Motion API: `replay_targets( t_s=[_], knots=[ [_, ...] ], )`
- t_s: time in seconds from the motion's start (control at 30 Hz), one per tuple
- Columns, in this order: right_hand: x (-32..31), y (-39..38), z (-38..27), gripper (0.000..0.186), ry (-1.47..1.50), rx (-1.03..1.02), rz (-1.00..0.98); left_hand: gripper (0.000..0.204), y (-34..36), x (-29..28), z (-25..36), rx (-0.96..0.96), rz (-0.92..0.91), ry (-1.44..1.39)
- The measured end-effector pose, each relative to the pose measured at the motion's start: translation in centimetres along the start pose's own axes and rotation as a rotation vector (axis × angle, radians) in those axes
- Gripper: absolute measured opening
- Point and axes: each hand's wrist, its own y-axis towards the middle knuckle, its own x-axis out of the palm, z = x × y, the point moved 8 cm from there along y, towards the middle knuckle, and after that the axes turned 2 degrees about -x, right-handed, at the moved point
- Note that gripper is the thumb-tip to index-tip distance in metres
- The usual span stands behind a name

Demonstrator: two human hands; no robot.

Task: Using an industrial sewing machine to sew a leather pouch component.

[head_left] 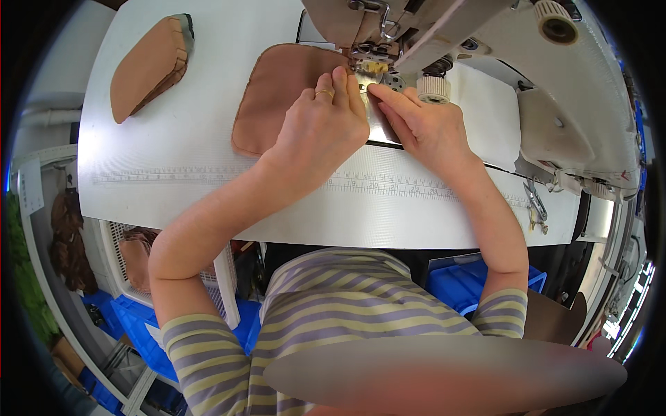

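Note:
A brown rounded panel (pixel 277 90) of leather-like material lies flat on the white table, its right edge at the needle area of a sewing machine (pixel 374 66). My left hand (pixel 325 114) rests on that panel with the fingers stretched forward, the tips close to the presser foot. Just right of the foot is my right hand (pixel 427 125). Its index finger reaches to the metal needle plate (pixel 378 125), the thumb sits a little apart below it, and the other fingers are curled. I see nothing held in it. The exact contact under the foot is hidden.
A stack of similar brown panels (pixel 149 69) lies at the far left of the table. Small thread snips (pixel 535 201) lie near the right edge. A printed ruler scale (pixel 208 173) crosses the tabletop. Below are a white basket (pixel 227 284) with brown pieces and a blue bin (pixel 454 284).

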Motion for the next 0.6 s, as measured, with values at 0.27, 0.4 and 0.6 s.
replay_targets(
  t_s=[0.27,0.4,0.6],
  knots=[
    [-0.6,0.2,-0.6,0.024,0.026,-0.034,0.102,0.040,-5.4,-3.4,-2.7,-0.011,-0.102,-0.291],
    [-0.4,0.5,-1.0,0.028,0.049,-0.049,0.086,0.032,-6.0,-3.6,-2.5,0.061,0.002,-0.452],
    [1.0,0.7,-0.8,0.037,-0.009,-0.017,-0.093,0.028,-5.4,-3.6,-1.5,0.054,-0.024,-0.502]
  ],
)
